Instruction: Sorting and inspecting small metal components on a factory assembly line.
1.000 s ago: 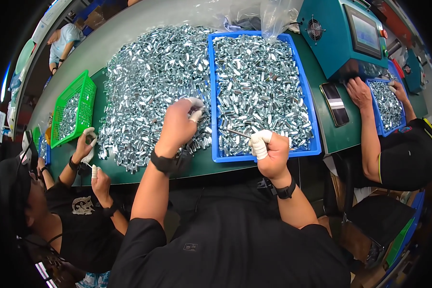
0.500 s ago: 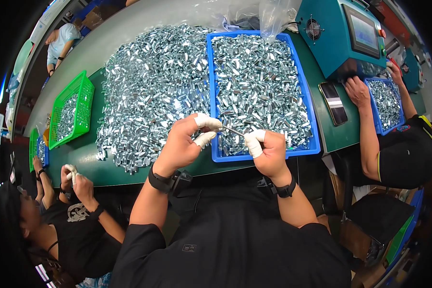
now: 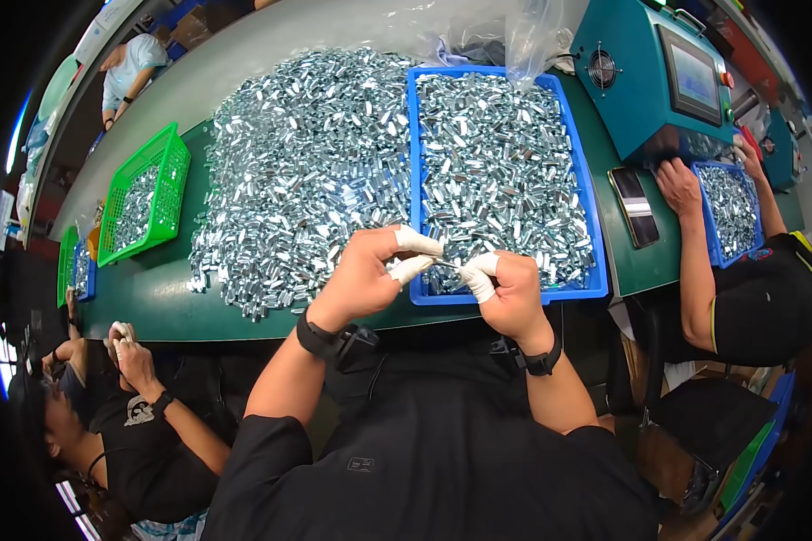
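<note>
Head view: along the green table [image 3: 135,311] spreads a heap of shiny metal pieces [image 3: 307,171], left of a full blue tray [image 3: 568,295]. Above its near edge, the left hand [image 3: 370,270] and right hand [image 3: 514,293] nearly meet (fingertips wrapped in white). The right fingers pinch a thin metal rod [image 3: 451,265]; the left thumb and forefinger pinch a small piece [image 3: 438,261] at its tip.

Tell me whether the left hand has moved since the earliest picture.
Yes: judged against the blue tray, the left hand has moved right and lower in the view, now reaching over the tray's left rim.
</note>
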{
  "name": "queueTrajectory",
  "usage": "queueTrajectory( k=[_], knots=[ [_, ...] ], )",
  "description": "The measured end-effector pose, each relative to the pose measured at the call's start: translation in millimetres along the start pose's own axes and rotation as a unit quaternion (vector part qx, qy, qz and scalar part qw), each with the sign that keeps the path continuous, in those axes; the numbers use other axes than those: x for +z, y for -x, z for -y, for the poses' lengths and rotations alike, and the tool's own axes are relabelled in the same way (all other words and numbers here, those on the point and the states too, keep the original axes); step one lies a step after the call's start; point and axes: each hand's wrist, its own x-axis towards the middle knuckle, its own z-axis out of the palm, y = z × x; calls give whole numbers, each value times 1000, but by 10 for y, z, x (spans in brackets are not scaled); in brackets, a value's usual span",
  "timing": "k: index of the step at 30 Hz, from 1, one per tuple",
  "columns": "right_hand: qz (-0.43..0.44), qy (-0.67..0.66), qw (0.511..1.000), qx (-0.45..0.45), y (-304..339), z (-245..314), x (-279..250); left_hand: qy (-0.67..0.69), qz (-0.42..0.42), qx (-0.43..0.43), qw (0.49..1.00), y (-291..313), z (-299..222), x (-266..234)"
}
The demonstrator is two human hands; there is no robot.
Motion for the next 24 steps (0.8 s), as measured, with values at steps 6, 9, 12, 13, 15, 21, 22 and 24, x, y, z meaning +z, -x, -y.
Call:
queueTrajectory(
  k=[6,9,12,13,15,21,22,24],
  knots=[
    [-2,16,1000,-12,-13,18,38,278,-1,-182,943,87,76,129],
    [6,20,1000,-17,3,49,37,269,31,-203,941,82,44,207],
    [5,18,1000,-14,43,11,-5,229,34,-165,959,58,41,300],
    [19,-8,1000,19,55,7,-63,197,30,-113,973,41,34,332],
    [46,-56,994,85,55,0,-115,161,23,-62,985,35,22,335],
    [-11,-59,996,62,38,16,-8,52,-37,45,997,-6,0,356],
    [-23,-39,998,40,41,11,12,36,-45,58,997,-12,3,349],
    [-36,-17,999,18,69,-12,12,73,-42,19,996,3,16,310]
  ],
)
